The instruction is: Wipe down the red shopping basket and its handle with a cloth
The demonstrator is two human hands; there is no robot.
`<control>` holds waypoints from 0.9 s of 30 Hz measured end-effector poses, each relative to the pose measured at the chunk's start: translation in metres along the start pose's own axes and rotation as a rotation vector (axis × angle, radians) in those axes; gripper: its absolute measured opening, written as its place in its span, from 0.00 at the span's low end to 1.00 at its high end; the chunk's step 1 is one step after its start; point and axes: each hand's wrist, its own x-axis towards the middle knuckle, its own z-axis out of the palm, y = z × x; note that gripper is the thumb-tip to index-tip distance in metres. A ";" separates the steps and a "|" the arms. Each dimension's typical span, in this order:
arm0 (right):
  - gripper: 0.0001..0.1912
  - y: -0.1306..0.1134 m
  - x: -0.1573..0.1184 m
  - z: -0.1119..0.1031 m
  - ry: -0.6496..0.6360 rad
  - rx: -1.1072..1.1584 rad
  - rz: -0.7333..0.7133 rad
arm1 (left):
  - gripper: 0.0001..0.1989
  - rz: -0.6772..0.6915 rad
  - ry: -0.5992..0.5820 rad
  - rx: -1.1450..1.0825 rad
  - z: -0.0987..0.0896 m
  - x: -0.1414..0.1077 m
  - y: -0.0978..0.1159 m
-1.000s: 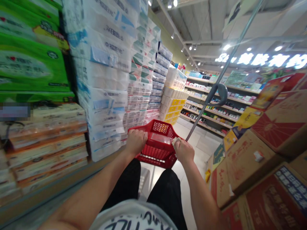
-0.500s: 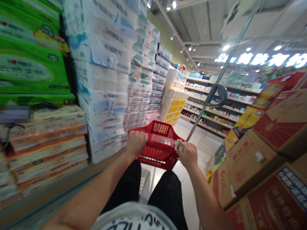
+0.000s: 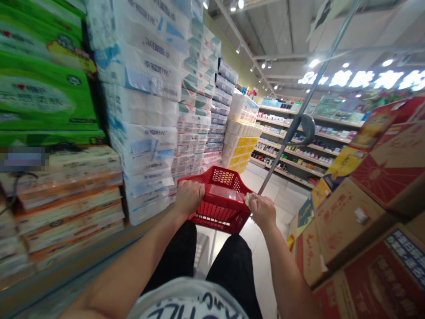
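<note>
A red shopping cart (image 3: 217,212) with perforated basket sides stands in front of my knees. Its red handlebar (image 3: 226,195) carries a clear panel in the middle. At the left end of the bar my left hand (image 3: 190,197) is wrapped round it. My right hand (image 3: 263,212) is closed at the right end, with a crumpled pale item (image 3: 249,200) showing at its fingers; what that item is cannot be made out. The palms and fingertips of both hands are hidden.
Stacked tissue packs (image 3: 149,106) line the left side, with green packs (image 3: 43,88) nearest. Cartons (image 3: 352,221) are piled on the right. A metal pole (image 3: 277,159) with a grey hook rises just beyond the cart. Stocked shelves (image 3: 299,153) stand ahead.
My right hand and the pale item have shifted slightly to the right. My left hand keeps its hold on the bar and has hardly moved.
</note>
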 end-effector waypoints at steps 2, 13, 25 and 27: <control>0.19 -0.002 -0.008 0.004 0.191 0.037 0.077 | 0.16 0.001 0.000 -0.002 0.000 0.000 0.001; 0.16 0.006 0.014 -0.009 -0.128 0.040 -0.006 | 0.16 0.000 -0.001 -0.009 -0.002 0.000 0.002; 0.18 0.002 0.012 -0.009 -0.051 0.124 0.116 | 0.16 -0.026 0.011 -0.106 0.002 0.003 0.001; 0.17 -0.004 0.009 -0.006 0.042 0.115 0.118 | 0.16 -0.017 0.010 -0.118 0.005 0.005 -0.004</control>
